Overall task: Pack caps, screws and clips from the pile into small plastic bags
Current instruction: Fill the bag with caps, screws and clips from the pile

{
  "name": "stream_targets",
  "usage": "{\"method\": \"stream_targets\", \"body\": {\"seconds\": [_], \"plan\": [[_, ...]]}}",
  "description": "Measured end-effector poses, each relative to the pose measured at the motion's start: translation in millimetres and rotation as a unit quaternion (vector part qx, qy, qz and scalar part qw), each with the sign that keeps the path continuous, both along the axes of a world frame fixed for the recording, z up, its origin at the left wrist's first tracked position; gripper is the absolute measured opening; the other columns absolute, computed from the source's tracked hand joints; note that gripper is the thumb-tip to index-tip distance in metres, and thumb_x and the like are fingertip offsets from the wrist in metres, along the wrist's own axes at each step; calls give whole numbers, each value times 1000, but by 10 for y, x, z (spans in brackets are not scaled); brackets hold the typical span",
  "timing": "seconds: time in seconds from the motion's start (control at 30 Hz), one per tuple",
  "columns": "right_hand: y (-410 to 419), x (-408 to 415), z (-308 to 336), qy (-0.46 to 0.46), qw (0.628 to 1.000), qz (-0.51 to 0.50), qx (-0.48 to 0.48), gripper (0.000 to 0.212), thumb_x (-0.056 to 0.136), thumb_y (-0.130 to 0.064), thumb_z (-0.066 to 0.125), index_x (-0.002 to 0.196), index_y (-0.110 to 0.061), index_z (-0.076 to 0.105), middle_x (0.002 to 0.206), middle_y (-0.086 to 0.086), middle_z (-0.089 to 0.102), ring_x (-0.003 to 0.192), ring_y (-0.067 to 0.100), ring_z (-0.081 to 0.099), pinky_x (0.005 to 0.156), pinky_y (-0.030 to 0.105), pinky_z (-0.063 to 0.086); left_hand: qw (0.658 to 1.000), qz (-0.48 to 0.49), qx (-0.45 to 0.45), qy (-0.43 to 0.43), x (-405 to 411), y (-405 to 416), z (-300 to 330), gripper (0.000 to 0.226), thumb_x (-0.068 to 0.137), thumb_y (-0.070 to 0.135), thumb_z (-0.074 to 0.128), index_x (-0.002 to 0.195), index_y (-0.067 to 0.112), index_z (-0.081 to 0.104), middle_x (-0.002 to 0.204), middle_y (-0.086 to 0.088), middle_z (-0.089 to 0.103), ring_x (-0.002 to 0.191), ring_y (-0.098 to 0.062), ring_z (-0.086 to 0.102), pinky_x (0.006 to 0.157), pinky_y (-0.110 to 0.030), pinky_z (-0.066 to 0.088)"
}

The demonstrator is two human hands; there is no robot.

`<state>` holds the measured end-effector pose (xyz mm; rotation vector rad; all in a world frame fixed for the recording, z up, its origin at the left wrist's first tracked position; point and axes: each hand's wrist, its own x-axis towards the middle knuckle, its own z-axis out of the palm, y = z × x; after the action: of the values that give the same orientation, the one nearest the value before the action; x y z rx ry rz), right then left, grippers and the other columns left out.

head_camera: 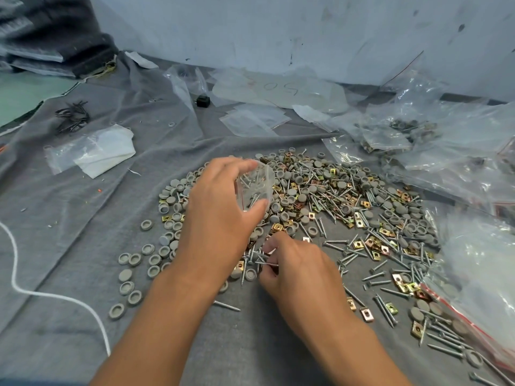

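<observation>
Right hand (301, 263) pinches screws (259, 257); left hand (220, 207) grips small bag (255, 188)
Bag holds few screws; most of pile (334, 201) remains unpacked

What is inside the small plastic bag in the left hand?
Several screws show through the small plastic bag. The left hand covers its near side, so any caps or clips there cannot be seen.

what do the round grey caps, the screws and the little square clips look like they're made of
Round grey caps: likely moulded plastic or rubber, judging by the matte, uniform grey and hollow undersides.
Screws: metal, probably steel with a silvery plating; they glint and show threads.
Square clips: thin folded sheet metal with a shiny yellow-gold, partly coppery finish, possibly zinc-chromate plating.
</observation>
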<state>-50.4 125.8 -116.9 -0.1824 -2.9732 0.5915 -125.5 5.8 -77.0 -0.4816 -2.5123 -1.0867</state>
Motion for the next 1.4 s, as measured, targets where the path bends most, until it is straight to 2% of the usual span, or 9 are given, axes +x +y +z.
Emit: {"method": "stream_targets", "body": {"seconds": [0.1, 0.27, 0.43, 0.63, 0.8, 1.1, 1.2, 1.3, 1.4], "plan": [[89, -23, 32, -13, 999, -10, -40, 23, 89, -32, 60, 112, -33, 61, 92, -10, 71, 91, 14, 66, 76, 30, 50, 1000, 2, -5, 1, 8, 9, -2, 53, 78, 22, 83, 127, 26, 65, 118, 15, 58, 92, 4, 45, 92, -9, 36], [450, -48, 248, -45, 961, 16, -271, 7, 86, -21, 75, 87, -28, 73, 79, -16, 73, 72, 2, 68, 70, 18, 55, 1000, -16, -16, -2, 14, 22, -21, 54, 77, 22, 83, 127, 28, 65, 115, 22, 53, 89, 5, 46, 92, -3, 32], [616, -48, 519, 110, 888, 61, -443, 15, 88, -12, 75, 94, -25, 76, 86, -5, 77, 79, 10, 73, 70, 19, 57, 995, -74, -64, 4, 61, 86, -50, 55, 75, 25, 82, 127, 26, 64, 120, 17, 56, 102, 2, 49, 95, -13, 41], [481, -111, 419, 216, 957, 78, -178, 19, 84, -11, 80, 101, -19, 75, 88, -16, 72, 82, 0, 68, 73, 10, 51, 991, -102, -85, 17, 129, 202, -99, 53, 74, 16, 85, 124, 18, 67, 120, 7, 60, 107, -12, 57, 99, -34, 49], [464, -125, 364, 223, 969, 75, -79, 11, 85, -14, 77, 95, -20, 74, 84, -12, 70, 77, 1, 64, 75, 20, 52, 991, -103, -80, 13, 142, 220, -102, 51, 77, 16, 83, 125, 18, 66, 121, 8, 60, 110, -12, 56, 98, -37, 50], [420, -104, 384, 223, 949, 10, -223, 25, 84, -13, 81, 102, -29, 75, 89, -21, 71, 83, -9, 68, 67, 4, 49, 994, -96, -59, 0, 121, 186, -87, 49, 80, 18, 82, 126, 20, 65, 120, 11, 57, 103, -5, 52, 96, -28, 49], [598, -99, 345, 140, 971, -24, -193, 19, 87, -16, 78, 93, -32, 70, 82, -21, 68, 79, -7, 65, 66, 7, 50, 996, -77, -53, 1, 95, 143, -90, 55, 79, 22, 83, 130, 24, 63, 120, 15, 56, 102, 1, 49, 99, -27, 49], [665, -91, 187, -41, 998, -30, -42, 12, 90, -27, 73, 94, -32, 63, 89, -14, 66, 80, 1, 61, 73, 24, 55, 996, -70, -53, -3, 85, 132, -90, 57, 79, 26, 82, 132, 29, 61, 120, 20, 54, 97, 5, 45, 98, -22, 48], [617, -85, 104, -81, 995, -46, 23, 7, 93, -33, 67, 97, -30, 61, 91, -10, 60, 84, 13, 59, 76, 34, 55, 996, -70, -54, -8, 85, 130, -97, 57, 79, 27, 82, 132, 30, 60, 120, 21, 53, 97, 5, 46, 98, -22, 48]]}}
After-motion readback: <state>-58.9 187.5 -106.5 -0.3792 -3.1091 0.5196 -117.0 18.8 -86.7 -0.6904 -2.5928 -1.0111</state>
